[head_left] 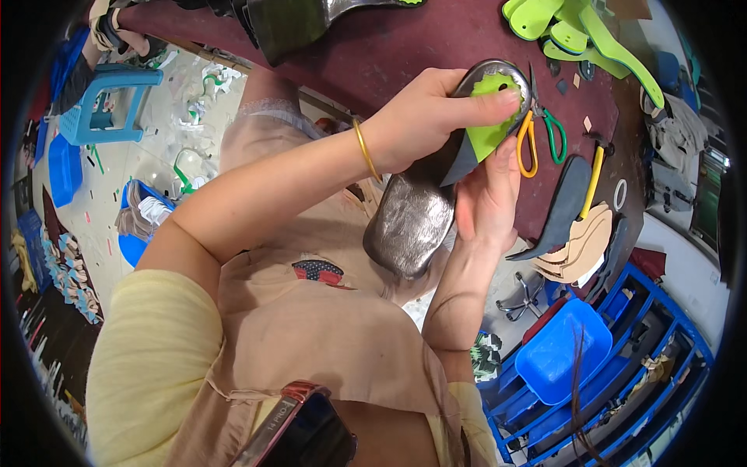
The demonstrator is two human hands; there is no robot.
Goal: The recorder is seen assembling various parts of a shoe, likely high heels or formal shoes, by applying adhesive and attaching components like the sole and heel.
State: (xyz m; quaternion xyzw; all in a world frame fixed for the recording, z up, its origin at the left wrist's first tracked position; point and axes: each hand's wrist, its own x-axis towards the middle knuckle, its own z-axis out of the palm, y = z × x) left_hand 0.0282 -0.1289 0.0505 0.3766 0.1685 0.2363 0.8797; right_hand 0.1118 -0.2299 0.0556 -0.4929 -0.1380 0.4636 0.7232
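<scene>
I hold a shiny dark pewter shoe form [412, 222], its rounded toe pointing down toward my lap and its heel end up. A lime-green insole piece [486, 140] with a dark pointed strip shows on its underside, framed at the heel by a jagged-edged dark rim. My left hand [428, 113] grips the heel end from the left, thumb pressed flat on the green. From below right, my right hand [490, 194] clasps the side, fingers partly hidden behind the form. Just beyond the heel lie scissors [529, 148] with one orange and one green handle.
A maroon table [373, 58] bears dark shiny shoe pieces [284, 27], green insoles [583, 35], a yellow-handled hammer [594, 179], a dark insole [566, 202] and beige insoles [582, 247]. A blue tub [564, 354] sits on a blue rack at lower right; a blue stool [109, 105] stands left.
</scene>
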